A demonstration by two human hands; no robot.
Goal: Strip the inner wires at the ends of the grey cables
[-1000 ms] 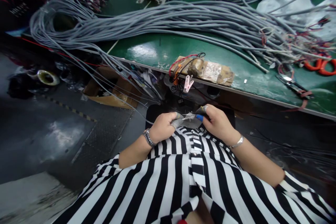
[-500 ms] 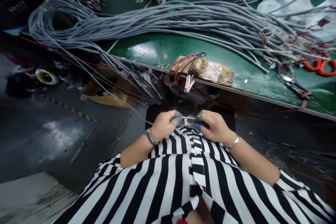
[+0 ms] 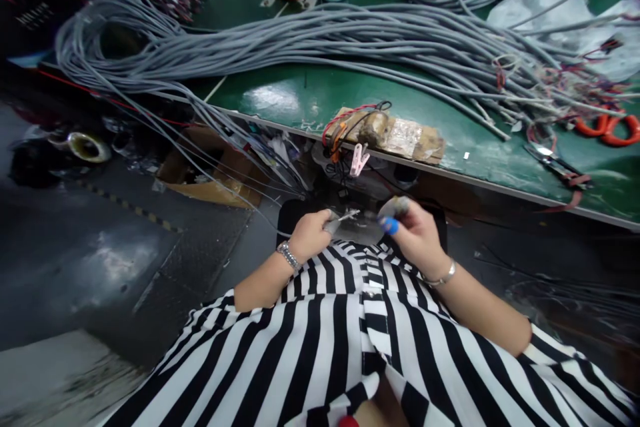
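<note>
My left hand (image 3: 311, 235) pinches a grey cable (image 3: 336, 221) near its end, in front of my striped shirt. Pale, frayed strands (image 3: 349, 215) stick out past the fingertips toward the right. My right hand (image 3: 414, 232) is a short way to the right, apart from the strands. Its thumb and fingers are closed together, with grey covers on the fingers and a blue wrap (image 3: 389, 225) on the thumb. Blur hides what, if anything, lies between those fingertips.
A long bundle of grey cables (image 3: 280, 40) lies across the green table (image 3: 280, 97). A taped wooden block (image 3: 400, 133) and a pink clip (image 3: 359, 160) sit at its edge. Pliers (image 3: 557, 160) and orange-handled scissors (image 3: 623, 128) lie at right. Below left stands a cardboard box (image 3: 220, 190).
My right hand has moved up and to the right, away from my left hand. The cable end in my left hand now shows loose strands between the hands.
</note>
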